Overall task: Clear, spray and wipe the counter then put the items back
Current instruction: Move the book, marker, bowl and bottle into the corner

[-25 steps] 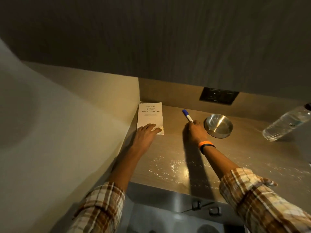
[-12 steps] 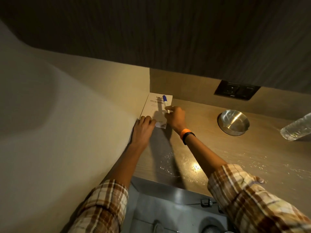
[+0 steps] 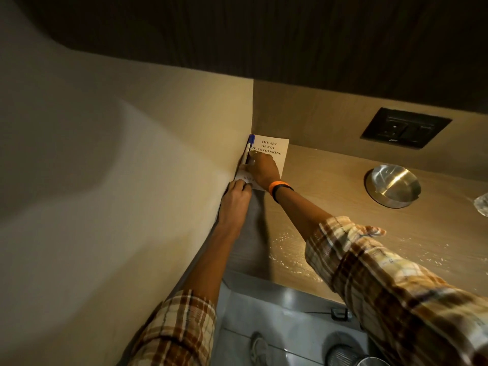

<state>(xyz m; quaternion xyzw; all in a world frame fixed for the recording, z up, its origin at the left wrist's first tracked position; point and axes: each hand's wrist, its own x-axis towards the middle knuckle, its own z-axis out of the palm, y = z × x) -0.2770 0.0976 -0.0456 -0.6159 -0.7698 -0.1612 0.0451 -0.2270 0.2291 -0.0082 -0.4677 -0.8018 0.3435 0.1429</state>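
One book (image 3: 274, 151) lies flat in the far left corner of the counter (image 3: 330, 196), its left edge against the side wall (image 3: 158, 154); the white cover reads "THE ART OF NOT OVERTHINKING". One marker (image 3: 248, 149), white-barrelled with a blue cap, lies along the book's left edge beside the wall, cap pointing away from the person. The right hand (image 3: 262, 171), wearing one orange and one black wristband (image 3: 280, 188), rests on the book with fingers curled around the marker's near end. The left hand (image 3: 235, 199) has its fingers bent, fingertips pressing the book's near left corner. One steel bowl (image 3: 392, 184) stands well apart to the right; one clear plastic bottle (image 3: 482, 204) is cut by the right frame edge. Wet droplets (image 3: 287, 249) speckle the counter near the front edge. One black switch plate (image 3: 405, 131) sits on the back wall. Both sleeves are plaid.
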